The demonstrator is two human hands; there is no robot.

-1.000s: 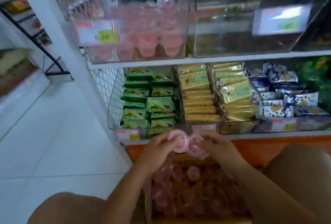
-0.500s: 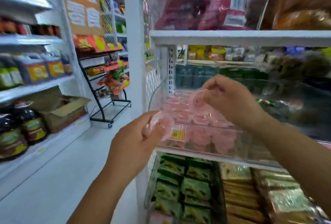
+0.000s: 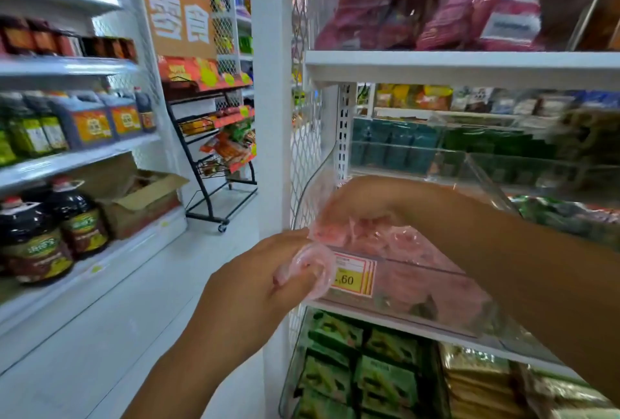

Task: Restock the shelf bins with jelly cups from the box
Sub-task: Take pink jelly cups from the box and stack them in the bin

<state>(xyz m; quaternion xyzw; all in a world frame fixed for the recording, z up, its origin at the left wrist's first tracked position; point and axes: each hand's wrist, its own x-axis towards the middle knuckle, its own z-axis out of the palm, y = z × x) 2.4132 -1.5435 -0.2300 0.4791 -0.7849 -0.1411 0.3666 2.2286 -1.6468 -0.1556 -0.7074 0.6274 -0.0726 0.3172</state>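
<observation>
A left hand [image 3: 255, 284] grips a pink jelly cup [image 3: 310, 272] just outside the clear bin [image 3: 419, 287], its round face turned toward the camera, beside the price tag [image 3: 352, 274]. The right hand [image 3: 365, 204] reaches inside the bin over the pink cups [image 3: 396, 244]; its grip cannot be made out.
</observation>
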